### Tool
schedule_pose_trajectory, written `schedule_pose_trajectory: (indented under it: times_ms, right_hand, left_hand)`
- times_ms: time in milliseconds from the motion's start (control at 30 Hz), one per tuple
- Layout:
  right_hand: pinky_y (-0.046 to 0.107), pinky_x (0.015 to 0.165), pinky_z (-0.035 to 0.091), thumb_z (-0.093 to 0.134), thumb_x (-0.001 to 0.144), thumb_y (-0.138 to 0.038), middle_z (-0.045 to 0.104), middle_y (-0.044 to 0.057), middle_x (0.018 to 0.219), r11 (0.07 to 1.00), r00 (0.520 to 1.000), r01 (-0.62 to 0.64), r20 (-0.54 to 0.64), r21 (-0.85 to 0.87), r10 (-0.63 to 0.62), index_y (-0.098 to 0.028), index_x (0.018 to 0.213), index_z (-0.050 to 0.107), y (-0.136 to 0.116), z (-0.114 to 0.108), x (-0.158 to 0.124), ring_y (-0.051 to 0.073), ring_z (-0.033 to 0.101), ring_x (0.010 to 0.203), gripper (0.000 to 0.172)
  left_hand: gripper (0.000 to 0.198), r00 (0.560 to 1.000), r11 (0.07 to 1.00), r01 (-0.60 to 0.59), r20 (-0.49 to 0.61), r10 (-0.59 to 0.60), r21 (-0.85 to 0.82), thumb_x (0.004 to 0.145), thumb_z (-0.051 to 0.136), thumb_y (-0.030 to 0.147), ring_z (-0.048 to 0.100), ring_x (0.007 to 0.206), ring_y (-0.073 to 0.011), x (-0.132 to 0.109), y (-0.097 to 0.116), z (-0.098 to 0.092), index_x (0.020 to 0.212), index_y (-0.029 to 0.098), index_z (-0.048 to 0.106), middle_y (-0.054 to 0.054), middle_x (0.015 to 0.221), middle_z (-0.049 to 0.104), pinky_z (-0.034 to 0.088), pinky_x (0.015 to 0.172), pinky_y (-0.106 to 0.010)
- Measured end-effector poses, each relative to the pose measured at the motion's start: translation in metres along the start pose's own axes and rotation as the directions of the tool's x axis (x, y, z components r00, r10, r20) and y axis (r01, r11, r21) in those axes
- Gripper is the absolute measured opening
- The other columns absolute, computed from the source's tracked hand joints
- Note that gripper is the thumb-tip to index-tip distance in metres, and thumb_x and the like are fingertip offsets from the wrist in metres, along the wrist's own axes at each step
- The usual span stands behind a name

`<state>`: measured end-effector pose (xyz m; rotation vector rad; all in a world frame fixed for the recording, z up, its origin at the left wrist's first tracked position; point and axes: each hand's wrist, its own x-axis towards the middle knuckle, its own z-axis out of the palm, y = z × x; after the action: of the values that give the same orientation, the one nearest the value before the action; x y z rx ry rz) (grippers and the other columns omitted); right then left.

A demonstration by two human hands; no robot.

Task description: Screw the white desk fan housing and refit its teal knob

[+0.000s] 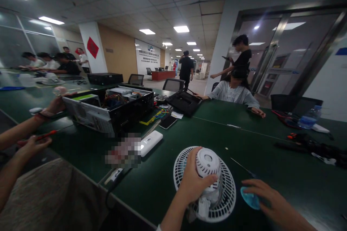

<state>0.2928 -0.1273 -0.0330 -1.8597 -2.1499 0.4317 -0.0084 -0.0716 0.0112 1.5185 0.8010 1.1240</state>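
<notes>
The left hand (193,182) clamps the fan (213,171), which could tip toward the desk's (157,177) near edge if released; right hand's (271,199) grip unclear.

One head-worn camera, mine: looking forward and down across the long dark-green desk (217,133); near, a round white plastic fan (208,164); far, a white lettered wall (148,54).

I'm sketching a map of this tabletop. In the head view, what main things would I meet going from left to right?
Red-handled screwdriver → opened computer case → phone → white fan → translucent blue piece at the right hand → plastic bottle.
</notes>
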Motion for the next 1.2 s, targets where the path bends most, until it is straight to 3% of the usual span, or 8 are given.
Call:
schedule_pose_trajectory:
  times_ms: [100, 267, 433, 567, 633, 733, 967, 1200]
  right_hand:
    - [0.041, 0.100, 0.040, 0.044, 0.076, -0.026, 0.060, 0.006, 0.123, 1.000, 0.999, 0.008, 0.053, -0.021, -0.007, -0.026, 0.105, 0.068, 0.000, 0.010, -0.011, 0.024, 0.053, 0.115, 0.037]
    - [0.040, 0.091, 0.047, 0.043, 0.083, -0.037, 0.069, 0.010, 0.102, 0.999, 0.997, 0.023, -0.066, -0.048, -0.027, -0.022, 0.096, 0.069, -0.013, -0.004, -0.011, 0.024, 0.062, 0.098, 0.033]
    - [0.034, 0.080, 0.052, 0.042, 0.089, -0.037, 0.066, 0.009, 0.101, 0.985, 0.947, 0.171, -0.269, -0.036, -0.174, -0.021, 0.101, 0.062, -0.099, -0.065, 0.009, 0.020, 0.062, 0.091, 0.028]
    - [0.033, 0.081, 0.050, 0.043, 0.089, -0.021, 0.064, 0.009, 0.099, 0.861, 0.858, 0.471, -0.129, -0.192, -0.497, -0.018, 0.099, 0.060, -0.177, -0.093, 0.040, 0.018, 0.059, 0.093, 0.019]
    - [0.034, 0.078, 0.050, 0.045, 0.087, -0.013, 0.063, 0.009, 0.099, 0.801, 0.838, 0.513, -0.021, -0.308, -0.545, -0.016, 0.100, 0.059, -0.197, -0.095, 0.056, 0.019, 0.058, 0.090, 0.019]
    - [0.033, 0.075, 0.051, 0.046, 0.085, -0.008, 0.062, 0.009, 0.100, 0.727, 0.816, 0.555, 0.099, -0.404, -0.569, -0.016, 0.097, 0.059, -0.204, -0.090, 0.071, 0.020, 0.057, 0.090, 0.019]
    - [0.032, 0.075, 0.049, 0.048, 0.085, -0.008, 0.061, 0.010, 0.104, 0.657, 0.786, 0.600, 0.182, -0.457, -0.591, -0.016, 0.097, 0.060, -0.199, -0.091, 0.079, 0.021, 0.056, 0.094, 0.019]
    - [0.033, 0.082, 0.047, 0.049, 0.086, -0.008, 0.062, 0.011, 0.104, 0.734, 0.808, 0.590, 0.258, -0.338, -0.530, -0.013, 0.095, 0.063, -0.213, -0.105, 0.077, 0.020, 0.056, 0.096, 0.018]
  left_hand:
    - [0.078, 1.000, 1.000, -0.004, -0.007, 0.004, 0.001, 0.065, 0.074, 0.029, 0.037, 0.126, -0.0311, 0.000, 0.000, 0.000, 0.132, 0.025, 0.035, -0.009, 0.137, 0.040, 0.030, 0.106, -0.045]
    - [0.076, 1.000, 1.000, 0.000, 0.009, 0.000, 0.003, 0.066, 0.074, 0.028, 0.038, 0.126, -0.0307, 0.000, 0.001, 0.000, 0.131, 0.024, 0.036, -0.009, 0.136, 0.041, 0.028, 0.107, -0.045]
    - [0.074, 1.000, 1.000, -0.029, -0.002, 0.029, -0.007, 0.066, 0.073, 0.025, 0.037, 0.126, -0.0303, 0.002, -0.001, 0.001, 0.130, 0.023, 0.036, -0.009, 0.136, 0.040, 0.027, 0.108, -0.045]
    - [0.071, 0.998, 0.998, -0.062, 0.006, 0.062, -0.022, 0.067, 0.072, 0.025, 0.039, 0.125, -0.0298, 0.003, -0.002, 0.002, 0.129, 0.022, 0.037, -0.009, 0.134, 0.043, 0.028, 0.107, -0.045]
    - [0.070, 0.996, 0.996, -0.085, -0.005, 0.085, -0.027, 0.067, 0.072, 0.025, 0.041, 0.123, -0.0291, 0.003, -0.003, 0.003, 0.128, 0.022, 0.037, -0.009, 0.132, 0.045, 0.029, 0.106, -0.045]
    - [0.071, 0.995, 0.995, -0.102, -0.019, 0.101, -0.024, 0.068, 0.072, 0.025, 0.041, 0.123, -0.0280, 0.003, -0.006, 0.004, 0.129, 0.022, 0.036, -0.009, 0.131, 0.045, 0.028, 0.107, -0.044]
    - [0.075, 0.995, 0.995, -0.102, -0.001, 0.102, -0.012, 0.068, 0.072, 0.027, 0.038, 0.126, -0.0274, 0.003, -0.007, 0.003, 0.132, 0.021, 0.032, -0.010, 0.136, 0.041, 0.027, 0.108, -0.043]
    - [0.072, 0.995, 0.995, -0.095, -0.006, 0.095, -0.009, 0.068, 0.072, 0.027, 0.040, 0.124, -0.0276, 0.004, -0.007, 0.003, 0.130, 0.021, 0.035, -0.010, 0.134, 0.043, 0.029, 0.107, -0.043]
